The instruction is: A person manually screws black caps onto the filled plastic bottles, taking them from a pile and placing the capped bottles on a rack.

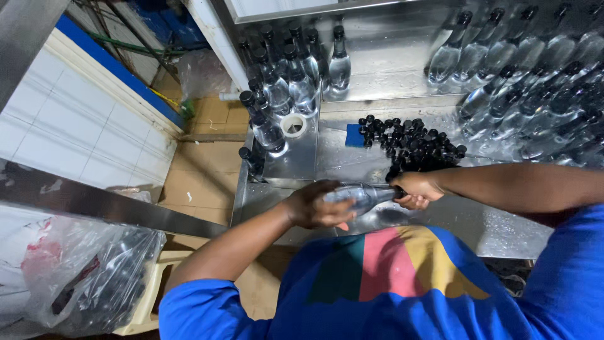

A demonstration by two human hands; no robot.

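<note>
A clear plastic bottle (365,196) lies sideways above the near edge of the steel table (497,230). My left hand (314,204) grips its body. My right hand (416,189) closes around the neck end, where a black cap sits. A heap of loose black caps (412,141) lies just beyond my right hand.
Capped clear bottles (286,82) stand in a cluster at the table's far left, and more bottles (528,82) lie in rows at the far right. A white tape roll (293,125) and a blue sponge (355,135) sit near the caps. A plastic bag of bottles (94,277) rests at lower left.
</note>
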